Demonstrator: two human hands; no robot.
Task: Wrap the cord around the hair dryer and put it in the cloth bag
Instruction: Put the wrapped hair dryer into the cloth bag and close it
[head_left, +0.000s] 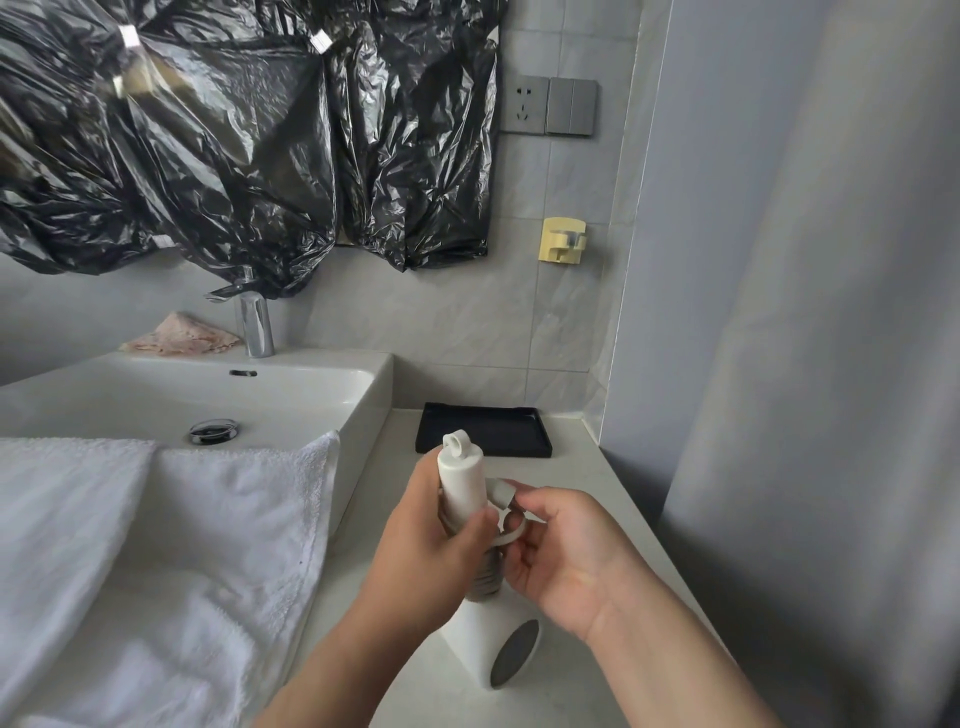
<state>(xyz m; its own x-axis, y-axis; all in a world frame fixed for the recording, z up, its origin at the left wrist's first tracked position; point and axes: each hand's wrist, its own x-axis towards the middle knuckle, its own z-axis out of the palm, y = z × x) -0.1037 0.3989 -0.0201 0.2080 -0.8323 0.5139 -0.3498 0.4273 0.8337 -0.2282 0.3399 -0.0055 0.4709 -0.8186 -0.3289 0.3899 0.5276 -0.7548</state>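
– Where's the hair dryer (475, 636)?

– Upright in front of me, handle up, head down at the counter (395, 488). I can't tell whether the head rests on it. My left hand (441, 540) is clenched round the handle. My right hand (566, 551) pinches the plug (503, 492) and the last loop of cord (485, 577), just beside the handle.

– So the wrapping is done?

– Nearly, I'd say. Coils sit tight round the lower handle. Only the plug end is loose and wants tucking in. The bagging is all left to do, and I see no cloth bag anywhere in view.

– Room to work?

– Some. The counter is a narrow strip. On my left are the sink (374, 384) wall and a white towel (208, 545) draped over its rim. A grey wall (779, 364) stands close on my right. A black tray (519, 449) lies beyond the dryer, apart from my hands. The open stretch runs forward, between me and that tray, so I'd move along it, not sideways.
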